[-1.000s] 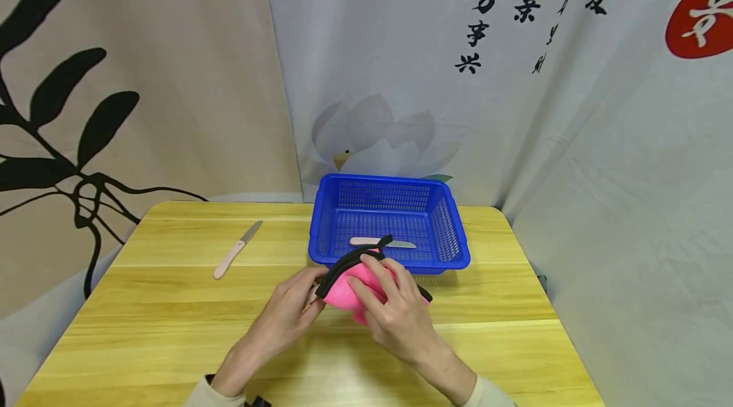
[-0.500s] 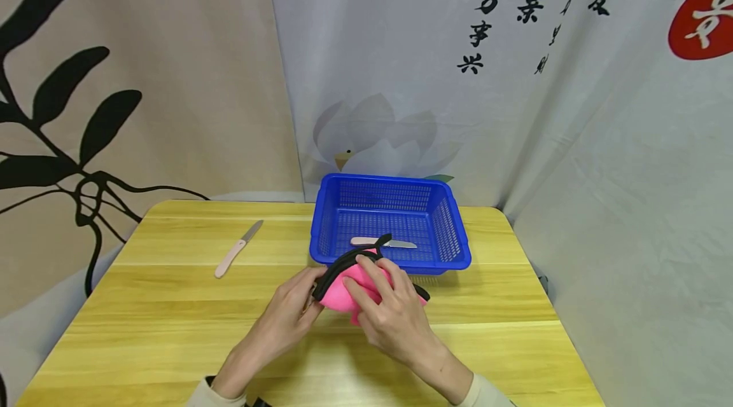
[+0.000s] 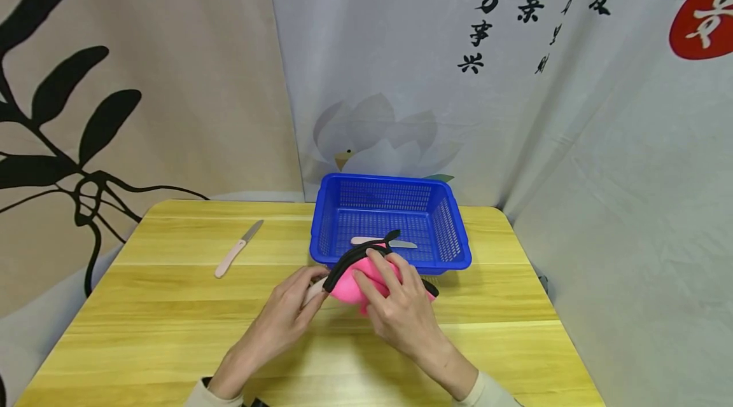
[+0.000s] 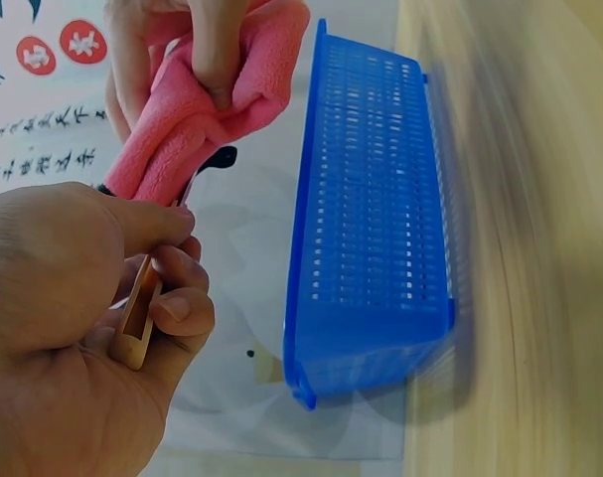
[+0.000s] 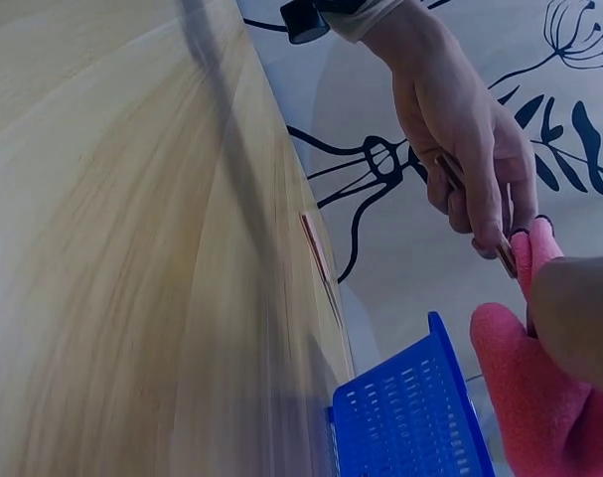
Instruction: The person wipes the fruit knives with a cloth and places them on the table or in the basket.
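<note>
My left hand grips a knife by its pale handle. In the left wrist view, a long slot runs along that knife handle. A pink cloth with black edging and a small black loop is folded over the blade, which is mostly hidden. My right hand pinches the cloth round the knife, fingers pressed into its folds. Both hands are above the table, just in front of the blue basket. In the right wrist view, the cloth hangs down beside the basket.
Inside the basket lies a second knife with a pale pink handle, partly behind the cloth. Another knife rests on the wooden table at the left, its blade pointing away. A printed curtain hangs behind the table.
The cloth and my right hand have shifted slightly to the right, away from my left hand. More of the pale knife handle now shows between them.
</note>
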`<state>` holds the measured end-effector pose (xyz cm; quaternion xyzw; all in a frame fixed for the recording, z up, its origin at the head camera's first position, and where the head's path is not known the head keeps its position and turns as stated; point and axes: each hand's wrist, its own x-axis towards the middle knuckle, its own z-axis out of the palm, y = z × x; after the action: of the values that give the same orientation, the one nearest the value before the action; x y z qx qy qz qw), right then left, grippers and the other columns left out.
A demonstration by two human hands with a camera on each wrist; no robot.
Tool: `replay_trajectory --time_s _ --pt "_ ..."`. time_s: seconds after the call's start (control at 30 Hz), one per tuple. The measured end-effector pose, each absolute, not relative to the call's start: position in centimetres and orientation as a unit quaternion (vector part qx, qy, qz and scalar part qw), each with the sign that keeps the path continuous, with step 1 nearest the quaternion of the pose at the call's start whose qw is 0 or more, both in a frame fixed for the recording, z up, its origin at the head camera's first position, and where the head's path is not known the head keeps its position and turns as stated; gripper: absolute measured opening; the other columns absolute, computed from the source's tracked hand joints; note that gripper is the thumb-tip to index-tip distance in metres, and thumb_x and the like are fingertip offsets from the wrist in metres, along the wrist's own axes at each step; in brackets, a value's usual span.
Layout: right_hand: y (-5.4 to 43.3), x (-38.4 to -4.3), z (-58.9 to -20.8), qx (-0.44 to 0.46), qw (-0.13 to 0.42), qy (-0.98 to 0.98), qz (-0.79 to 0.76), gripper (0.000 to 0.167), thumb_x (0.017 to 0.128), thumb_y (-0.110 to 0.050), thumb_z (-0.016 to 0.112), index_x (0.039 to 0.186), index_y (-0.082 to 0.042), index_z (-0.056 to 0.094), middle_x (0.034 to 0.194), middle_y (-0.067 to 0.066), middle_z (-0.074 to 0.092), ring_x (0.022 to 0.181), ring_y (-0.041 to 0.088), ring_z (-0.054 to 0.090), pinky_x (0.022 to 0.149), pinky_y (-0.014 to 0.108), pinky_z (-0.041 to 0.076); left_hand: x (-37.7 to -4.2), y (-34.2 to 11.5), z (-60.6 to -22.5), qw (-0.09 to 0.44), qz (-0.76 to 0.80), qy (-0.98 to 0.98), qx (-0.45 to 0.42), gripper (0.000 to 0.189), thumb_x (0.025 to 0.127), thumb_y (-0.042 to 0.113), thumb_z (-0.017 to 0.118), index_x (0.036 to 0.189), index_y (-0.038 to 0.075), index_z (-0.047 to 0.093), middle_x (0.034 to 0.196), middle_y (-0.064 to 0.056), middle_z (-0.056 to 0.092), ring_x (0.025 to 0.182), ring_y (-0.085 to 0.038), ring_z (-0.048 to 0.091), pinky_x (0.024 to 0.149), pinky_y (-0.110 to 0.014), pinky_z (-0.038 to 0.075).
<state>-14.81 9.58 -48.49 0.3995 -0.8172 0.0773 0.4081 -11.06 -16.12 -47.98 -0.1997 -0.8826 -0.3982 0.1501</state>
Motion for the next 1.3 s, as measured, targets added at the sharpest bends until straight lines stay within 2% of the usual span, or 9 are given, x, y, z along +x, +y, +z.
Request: replay_trajectory --time_s 0.23,0.6,0.83,1.1,1.3 --pt "10.3 -15.2 -48.4 0.388 0.412 -0.82 0.084 0.044 0.089 -0.014 0.063 0.13 -0.017 0.08 0.151 0.021 0.068 0.126 0.046 0.065 0.089 0.05 0.062 -11.0 -16.4 -47.8 0.14 -0.413 -0.878 -0.198 0.029 0.106 0.0 0.075 0.134 0.007 0.07 0.111 0.0 0.072 0.088 -0.004 0.059 0.073 -0.023 0.056" --pt "11.7 -15.8 -48.7 0.375 0.421 -0.819 0.103 0.045 0.088 -0.012 0.063 0.129 -0.014 0.081 0.148 0.024 0.069 0.119 0.047 0.065 0.095 0.055 0.062 -10.8 -16.6 -47.9 0.151 -0.415 -0.873 -0.206 0.026 0.105 -0.002 0.075 0.129 0.009 0.07 0.106 0.003 0.069 0.087 -0.003 0.058 0.072 -0.022 0.054" --pt "12.7 -16.3 -48.7 0.364 0.432 -0.815 0.128 0.042 0.088 -0.012 0.064 0.126 -0.012 0.081 0.145 0.025 0.07 0.113 0.046 0.064 0.084 0.057 0.065 -10.9 -16.7 -47.9 0.145 -0.417 -0.876 -0.192 0.029 0.104 -0.002 0.077 0.13 0.008 0.07 0.108 0.001 0.072 0.088 -0.004 0.06 0.072 -0.023 0.056" --pt "12.5 -16.3 -47.7 0.378 0.47 -0.78 0.168 0.041 0.087 -0.012 0.068 0.125 -0.011 0.082 0.14 0.026 0.073 0.107 0.043 0.067 0.08 0.056 0.067 -11.0 -16.7 -47.8 0.146 -0.412 -0.882 -0.178 0.03 0.103 -0.003 0.077 0.13 0.007 0.071 0.104 0.0 0.071 0.083 -0.004 0.056 0.068 -0.022 0.053" --pt "11.0 -15.6 -47.4 0.414 0.47 -0.763 0.159 0.038 0.092 -0.024 0.079 0.128 -0.012 0.081 0.142 0.024 0.073 0.109 0.041 0.068 0.083 0.05 0.068 -11.2 -16.2 -47.8 0.156 -0.4 -0.882 -0.193 0.03 0.103 -0.002 0.078 0.131 0.007 0.071 0.109 -0.001 0.073 0.086 -0.005 0.059 0.072 -0.023 0.056"
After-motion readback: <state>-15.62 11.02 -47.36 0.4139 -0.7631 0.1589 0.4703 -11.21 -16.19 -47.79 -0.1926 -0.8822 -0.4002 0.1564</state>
